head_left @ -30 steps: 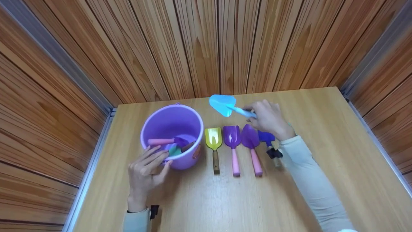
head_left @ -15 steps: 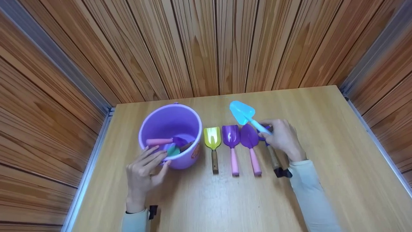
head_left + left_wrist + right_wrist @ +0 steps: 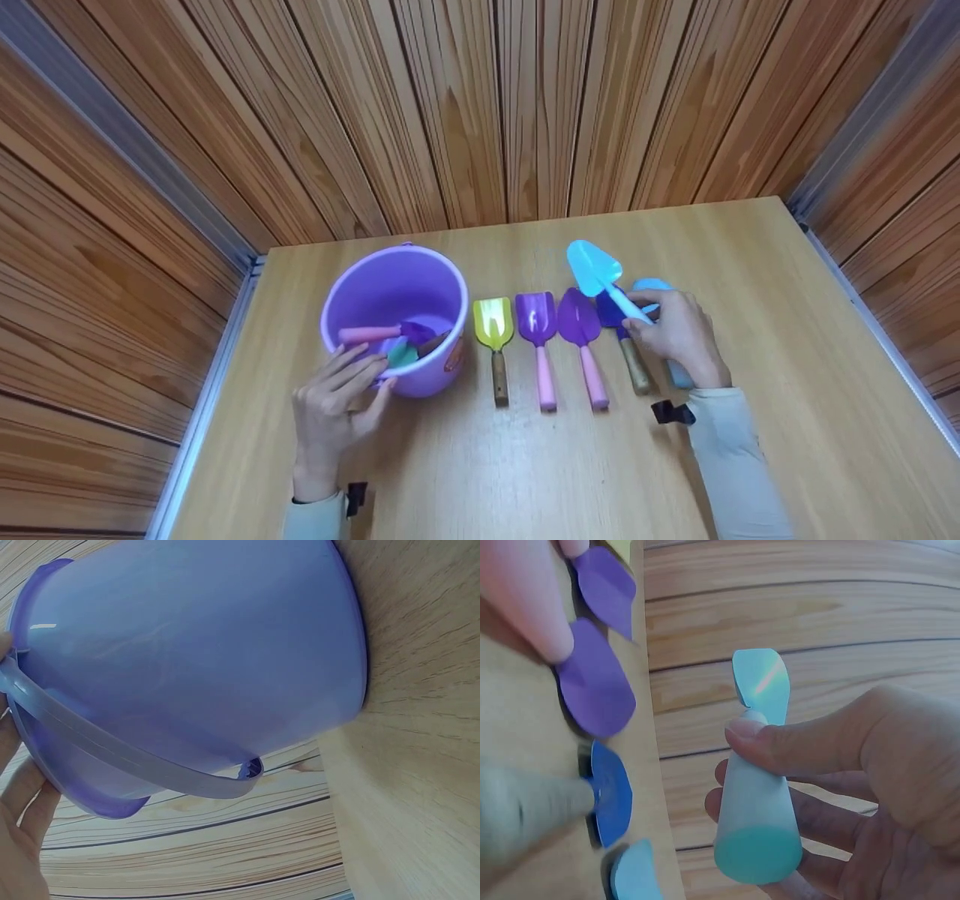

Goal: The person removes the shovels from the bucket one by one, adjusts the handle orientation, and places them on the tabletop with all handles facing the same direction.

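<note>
A purple bucket (image 3: 390, 285) stands at the left of the table, and my left hand (image 3: 334, 409) grips its near rim, fingers over the edge and thumb outside. In the left wrist view the bucket handle (image 3: 127, 754) hangs down along its side. My right hand (image 3: 684, 334) holds a light blue toy trowel (image 3: 592, 266) by its handle, raised over the right end of a row of tools. Beneath that hand lie a blue-bladed tool with a wooden handle (image 3: 636, 367) and another light blue tool (image 3: 680, 375), the latter partly hidden.
A yellow shovel (image 3: 493, 322), a purple shovel (image 3: 537, 319) and a purple trowel (image 3: 579, 316) lie side by side right of the bucket. Inside it are a pink-handled tool (image 3: 371, 334) and a green piece (image 3: 403, 355). Wood-patterned walls (image 3: 472, 112) enclose the table.
My right hand has moved right and toward me with the light blue trowel, from behind the row to over its right end. The left hand keeps its grip on the bucket.
</note>
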`<state>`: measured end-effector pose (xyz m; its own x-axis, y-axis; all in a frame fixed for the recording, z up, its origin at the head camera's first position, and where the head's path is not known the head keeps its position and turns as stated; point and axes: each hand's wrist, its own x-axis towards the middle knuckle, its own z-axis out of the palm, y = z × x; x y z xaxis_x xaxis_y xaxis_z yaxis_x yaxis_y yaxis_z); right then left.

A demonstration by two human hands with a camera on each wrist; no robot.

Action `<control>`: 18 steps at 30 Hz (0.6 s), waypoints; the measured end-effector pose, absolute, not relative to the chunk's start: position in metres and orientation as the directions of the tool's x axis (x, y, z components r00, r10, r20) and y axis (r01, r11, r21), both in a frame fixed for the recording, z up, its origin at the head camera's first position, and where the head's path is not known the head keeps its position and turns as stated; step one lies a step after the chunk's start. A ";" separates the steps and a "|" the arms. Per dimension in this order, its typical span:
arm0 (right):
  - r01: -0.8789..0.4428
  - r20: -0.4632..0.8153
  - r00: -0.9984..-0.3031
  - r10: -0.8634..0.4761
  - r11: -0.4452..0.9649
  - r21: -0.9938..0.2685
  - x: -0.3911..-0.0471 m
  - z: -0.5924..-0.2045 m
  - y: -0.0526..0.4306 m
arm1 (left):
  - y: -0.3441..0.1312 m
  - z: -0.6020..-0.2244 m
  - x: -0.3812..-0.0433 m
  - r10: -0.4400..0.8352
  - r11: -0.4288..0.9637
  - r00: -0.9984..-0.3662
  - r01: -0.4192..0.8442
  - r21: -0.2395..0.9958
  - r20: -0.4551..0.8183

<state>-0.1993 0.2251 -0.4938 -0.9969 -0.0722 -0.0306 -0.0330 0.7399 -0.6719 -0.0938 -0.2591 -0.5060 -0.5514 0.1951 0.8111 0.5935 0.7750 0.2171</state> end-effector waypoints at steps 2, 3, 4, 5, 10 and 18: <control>-0.010 -0.048 -0.997 -0.056 0.738 -0.675 -0.199 -0.495 0.230 | -0.259 -0.506 -0.094 0.199 0.779 -0.541 0.593 0.203 0.817; 0.003 -0.057 -0.997 -0.049 0.734 -0.680 -0.199 -0.495 0.232 | -0.259 -0.506 -0.094 0.202 0.780 -0.537 0.594 0.197 0.819; 0.014 -0.065 -0.997 -0.042 0.730 -0.683 -0.198 -0.495 0.234 | -0.260 -0.506 -0.094 0.205 0.779 -0.534 0.596 0.194 0.820; 0.027 -0.077 -0.996 -0.036 0.727 -0.686 -0.198 -0.495 0.236 | -0.260 -0.506 -0.093 0.206 0.779 -0.538 0.595 0.196 0.818; 0.052 -0.096 -0.995 -0.020 0.720 -0.692 -0.198 -0.496 0.247 | -0.259 -0.506 -0.093 0.202 0.778 -0.552 0.593 0.209 0.809; 0.098 -0.156 -0.988 -0.010 0.736 -0.669 -0.201 -0.498 0.262 | -0.259 -0.506 -0.094 0.191 0.778 -0.559 0.587 0.223 0.807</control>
<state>-0.2008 0.2619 -0.4978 -0.9877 -0.0100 -0.1559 0.0982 0.7363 -0.6694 -0.0937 -0.2591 -0.5060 -0.5591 0.1907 0.8069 0.5871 0.7782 0.2229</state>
